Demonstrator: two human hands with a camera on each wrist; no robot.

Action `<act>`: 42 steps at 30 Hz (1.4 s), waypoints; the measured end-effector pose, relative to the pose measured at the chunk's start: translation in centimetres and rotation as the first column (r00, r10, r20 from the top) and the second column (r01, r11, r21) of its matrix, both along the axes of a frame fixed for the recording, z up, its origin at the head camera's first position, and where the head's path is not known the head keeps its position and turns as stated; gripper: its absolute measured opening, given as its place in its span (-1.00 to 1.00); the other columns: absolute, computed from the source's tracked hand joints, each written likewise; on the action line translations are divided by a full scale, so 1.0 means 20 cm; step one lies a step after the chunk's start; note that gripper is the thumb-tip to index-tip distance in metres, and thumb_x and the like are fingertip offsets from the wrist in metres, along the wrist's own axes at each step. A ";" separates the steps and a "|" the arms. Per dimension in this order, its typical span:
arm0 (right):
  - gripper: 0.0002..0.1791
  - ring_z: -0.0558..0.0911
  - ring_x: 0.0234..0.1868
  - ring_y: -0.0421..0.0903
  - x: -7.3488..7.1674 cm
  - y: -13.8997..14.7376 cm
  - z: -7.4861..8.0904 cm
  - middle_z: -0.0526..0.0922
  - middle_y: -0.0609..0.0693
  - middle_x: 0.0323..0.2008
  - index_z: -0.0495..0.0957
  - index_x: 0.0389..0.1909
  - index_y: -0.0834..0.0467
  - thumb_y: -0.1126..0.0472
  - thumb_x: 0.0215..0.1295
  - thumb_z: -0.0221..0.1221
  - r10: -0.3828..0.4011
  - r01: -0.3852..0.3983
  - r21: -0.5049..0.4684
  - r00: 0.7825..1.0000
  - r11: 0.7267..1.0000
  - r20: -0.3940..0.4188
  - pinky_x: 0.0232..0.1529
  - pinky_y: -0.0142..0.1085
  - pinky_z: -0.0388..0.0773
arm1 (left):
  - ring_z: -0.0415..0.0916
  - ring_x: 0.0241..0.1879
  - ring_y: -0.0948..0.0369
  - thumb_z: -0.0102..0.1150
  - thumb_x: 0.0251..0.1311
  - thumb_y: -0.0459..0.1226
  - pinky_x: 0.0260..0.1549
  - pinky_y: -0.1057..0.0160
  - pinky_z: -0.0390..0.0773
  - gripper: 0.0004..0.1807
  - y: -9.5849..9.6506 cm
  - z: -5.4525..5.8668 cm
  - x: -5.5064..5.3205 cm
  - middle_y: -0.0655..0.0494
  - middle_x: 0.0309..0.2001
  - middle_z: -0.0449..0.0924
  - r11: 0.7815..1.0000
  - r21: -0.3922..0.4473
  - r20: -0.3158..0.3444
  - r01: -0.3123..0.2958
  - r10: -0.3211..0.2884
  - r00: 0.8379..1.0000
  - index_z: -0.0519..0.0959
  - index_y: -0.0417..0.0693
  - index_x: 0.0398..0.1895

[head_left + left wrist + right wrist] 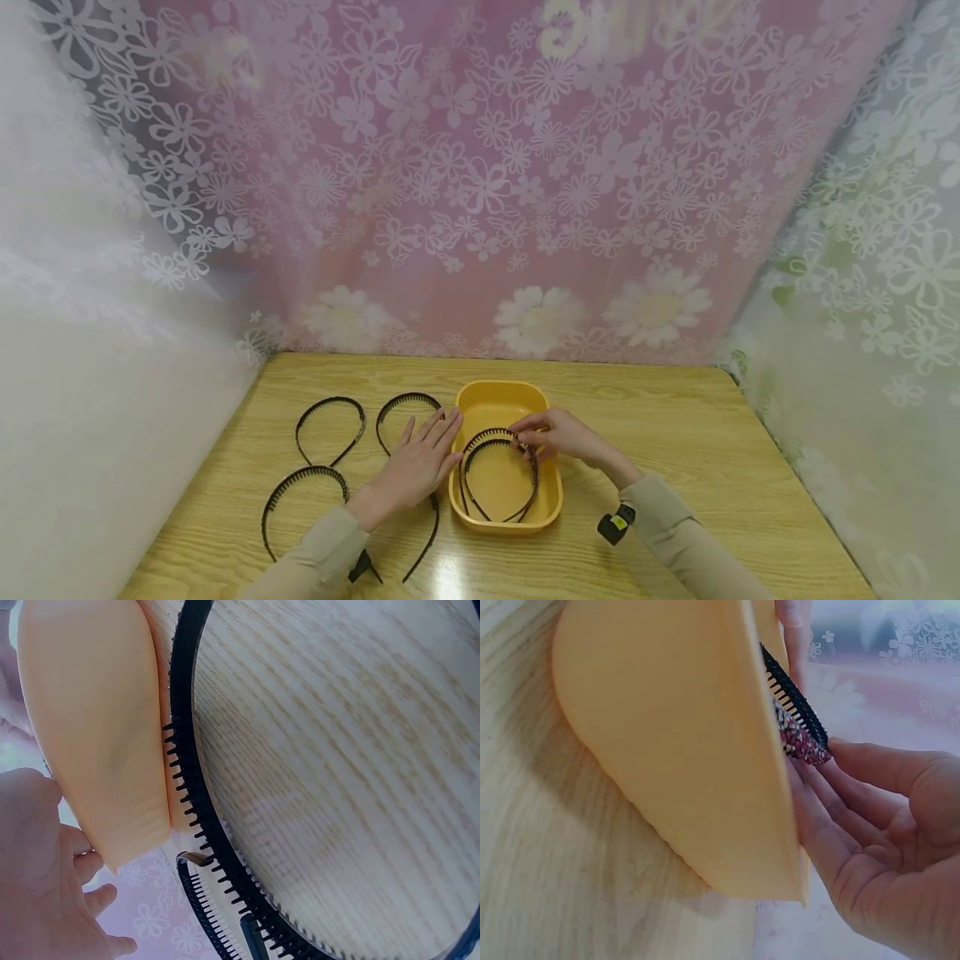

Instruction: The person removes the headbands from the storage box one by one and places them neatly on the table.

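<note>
Two black toothed headbands [534,487] lie in a yellow plastic basin [504,527]. With thumb and fingers, my right hand [561,437] pinches one of them at the basin's right side. In the right wrist view that headband [806,746] shows black teeth and a beaded, speckled red and white surface above the rim. My left hand [417,467] touches the basin's left side with its fingers extended, as the left wrist view also shows, where a toothed headband [196,780] stands close to the camera.
Several black headbands lie on the wooden table left of the basin: one headband [330,401] at the back left, one [408,396] at the back, one [307,472] at the front left. My left arm partly hides some. Flowered curtains [480,208] enclose the table.
</note>
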State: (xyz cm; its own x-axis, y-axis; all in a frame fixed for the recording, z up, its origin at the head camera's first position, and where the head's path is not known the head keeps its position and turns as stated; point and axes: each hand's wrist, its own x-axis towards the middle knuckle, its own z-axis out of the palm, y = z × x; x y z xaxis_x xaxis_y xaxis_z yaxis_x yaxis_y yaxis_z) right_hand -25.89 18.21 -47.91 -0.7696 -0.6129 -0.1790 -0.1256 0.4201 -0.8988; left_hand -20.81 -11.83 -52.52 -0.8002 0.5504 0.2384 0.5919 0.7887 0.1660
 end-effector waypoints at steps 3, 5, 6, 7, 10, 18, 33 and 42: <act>-0.63 0.70 -0.11 0.27 -0.01 0.00 0.03 0.68 0.29 0.04 0.57 0.24 0.31 0.22 0.57 0.07 -0.007 0.008 0.010 0.999 1.000 -0.035 -0.26 -0.12 0.74 | 0.03 0.56 -0.08 -0.18 0.61 0.01 0.40 -0.37 0.07 -0.33 0.00 0.00 0.00 -0.04 0.58 0.10 1.000 -0.004 -0.005 0.001 -0.001 1.000 0.11 -0.15 0.60; -0.62 0.68 -0.09 0.31 -0.02 0.01 0.05 0.67 0.31 0.05 0.55 0.26 0.31 0.22 0.58 0.06 -0.014 0.014 0.004 0.999 1.000 -0.048 -0.25 -0.12 0.73 | 0.04 0.55 -0.08 -0.20 0.61 0.03 0.40 -0.37 0.08 -0.33 0.00 0.00 0.00 -0.03 0.58 0.11 1.000 -0.002 -0.007 0.001 -0.001 1.000 0.11 -0.14 0.60; -0.62 0.68 -0.08 0.33 -0.02 0.02 0.06 0.66 0.34 0.06 0.54 0.27 0.33 0.23 0.58 0.05 -0.017 0.016 -0.005 0.999 1.000 -0.049 -0.24 -0.12 0.73 | 0.03 0.56 -0.07 -0.22 0.61 0.04 0.40 -0.37 0.08 -0.33 0.00 0.00 0.00 -0.02 0.58 0.11 1.000 -0.004 -0.007 0.000 0.000 1.000 0.12 -0.14 0.60; -0.61 0.67 -0.07 0.34 -0.03 0.02 0.06 0.65 0.36 0.07 0.52 0.27 0.35 0.23 0.59 0.04 -0.015 0.014 -0.012 0.998 1.000 -0.056 -0.23 -0.12 0.73 | 0.02 0.56 -0.06 -0.24 0.61 0.05 0.40 -0.37 0.08 -0.33 0.00 0.00 0.00 -0.02 0.58 0.11 1.000 -0.009 -0.006 -0.003 0.002 1.000 0.12 -0.13 0.60; -0.59 0.69 -0.10 0.28 -0.05 0.04 0.09 0.63 0.37 0.09 0.49 0.30 0.37 0.22 0.59 0.03 -0.041 0.039 -0.028 0.997 0.999 -0.062 -0.20 -0.11 0.73 | 0.01 0.57 -0.05 -0.26 0.62 0.06 0.40 -0.37 0.08 -0.32 0.00 0.00 0.00 -0.01 0.58 0.10 1.000 -0.013 0.001 -0.006 0.006 1.000 0.12 -0.12 0.61; -0.56 0.68 -0.20 -0.02 -0.11 0.08 0.17 0.60 0.40 0.11 0.44 0.34 0.40 0.22 0.61 0.00 -0.090 0.085 -0.052 0.991 0.995 -0.095 -0.20 -0.05 0.71 | 0.02 0.56 -0.09 -0.19 0.61 0.00 0.41 -0.38 0.02 -0.34 0.02 0.04 0.02 -0.04 0.57 0.13 0.999 -0.030 0.029 -0.018 0.018 0.999 0.13 -0.17 0.59; -0.58 0.67 -0.27 -0.13 -0.14 0.14 0.20 0.63 0.38 0.06 0.44 0.32 0.43 0.25 0.63 -0.04 -0.130 0.121 -0.058 0.977 0.991 -0.168 -0.27 -0.16 0.70 | 0.07 0.53 -0.14 -0.13 0.60 -0.04 0.39 -0.40 0.03 -0.35 0.03 0.06 0.03 -0.10 0.55 0.17 1.000 -0.002 0.022 -0.019 0.019 1.000 0.17 -0.20 0.57; -0.57 0.68 -0.22 -0.09 -0.18 0.24 0.22 0.61 0.39 0.09 0.42 0.35 0.41 0.25 0.64 -0.06 -0.188 0.188 -0.018 0.962 0.982 -0.200 -0.18 -0.07 0.69 | 0.07 0.53 -0.14 -0.09 0.58 -0.08 0.40 -0.38 0.05 -0.36 0.04 0.08 0.05 -0.11 0.55 0.17 0.999 0.009 0.047 -0.044 0.044 0.998 0.15 -0.19 0.58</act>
State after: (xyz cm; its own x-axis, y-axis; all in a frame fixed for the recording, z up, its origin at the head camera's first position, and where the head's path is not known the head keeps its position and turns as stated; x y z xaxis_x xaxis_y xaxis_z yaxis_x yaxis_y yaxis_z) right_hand -29.49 22.96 -43.50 -0.8913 -0.4534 -0.0105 -0.2208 0.4540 -0.8632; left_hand -19.91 -10.99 -50.91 -0.8340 0.5121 0.2055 0.5480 0.8122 0.2002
